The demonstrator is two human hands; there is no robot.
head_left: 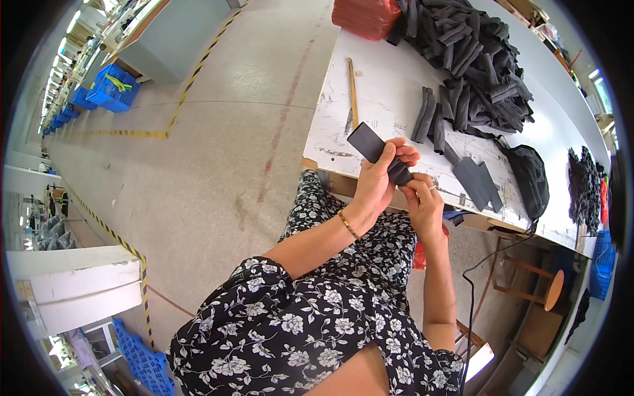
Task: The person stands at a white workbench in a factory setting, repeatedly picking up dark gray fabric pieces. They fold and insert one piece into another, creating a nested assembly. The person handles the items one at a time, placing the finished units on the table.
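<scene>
A flat black strip of fabric-like material (367,142) is held up over the near edge of the white table (337,92). My left hand (378,177) grips its middle, thumb on top and fingers curled round it. At its lower right end, my right hand (422,201) pinches the material, and the fingertips partly hide that end. To the right on the table lie a few similar flat dark pieces (477,183). Several rolled or folded black pieces (432,119) rest just beyond my hands, in front of a large heap of the same kind (472,49).
A wooden stick (352,92) lies at the table's left side, and a red plastic bag (366,16) stands at the back. A black pouch (528,175) sits on the right, with a black cable (470,284) hanging below. A wooden stool (553,290) stands under the table's right side.
</scene>
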